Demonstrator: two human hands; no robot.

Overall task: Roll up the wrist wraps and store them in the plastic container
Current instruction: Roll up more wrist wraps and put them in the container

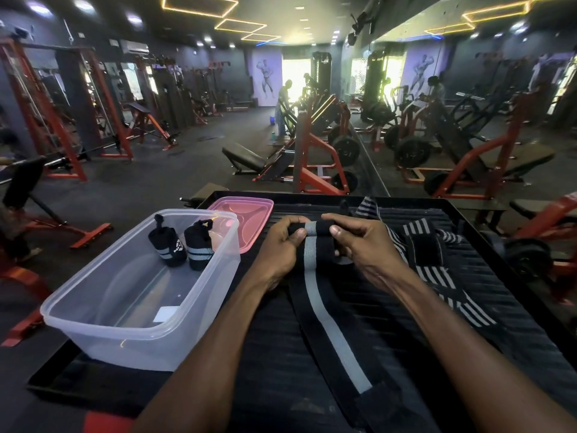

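A black wrist wrap (327,323) with one grey stripe lies lengthwise on the black ribbed platform (468,354). Its far end is rolled into a short tube, and my left hand (282,245) and my right hand (362,242) pinch that roll from either side, thumbs on top. A clear plastic container (93,310) stands to the left with two rolled wraps (167,246) (199,245) upright at its far end. More striped wraps (437,264) lie loose to the right of my hands.
A pink lid (249,220) lies behind the container. The platform has a raised rim all round. Beyond it are red gym machines, benches and weight plates, a mirror wall on the right, and a person standing far back.
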